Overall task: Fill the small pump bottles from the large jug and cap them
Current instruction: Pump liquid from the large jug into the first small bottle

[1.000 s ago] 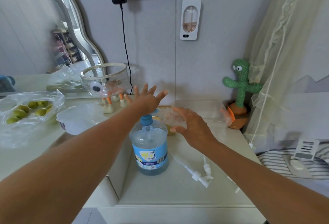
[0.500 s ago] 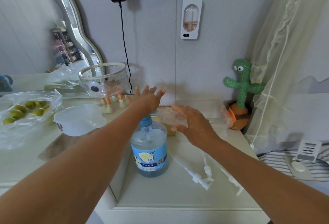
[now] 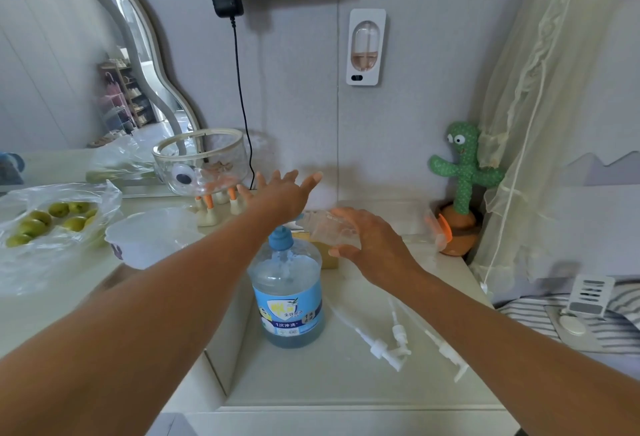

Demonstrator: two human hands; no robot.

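Note:
The large clear jug of blue liquid, with a blue cap and blue label, stands upright on the white lower table. My left hand hovers above and behind the jug's cap, fingers spread and holding nothing. My right hand holds a small clear bottle on its side just right of the jug's cap, fingers over it and thumb under it. Three white pump caps with long tubes lie on the table to the right of the jug.
A yellow box sits behind the jug. To the left are a white bowl, a bag of green fruit and a glass bowl on feet. A plush cactus stands back right by a curtain.
Both hands stay almost where they were, the left still spread above the jug and the right still at the clear bottle. The view has shifted only slightly.

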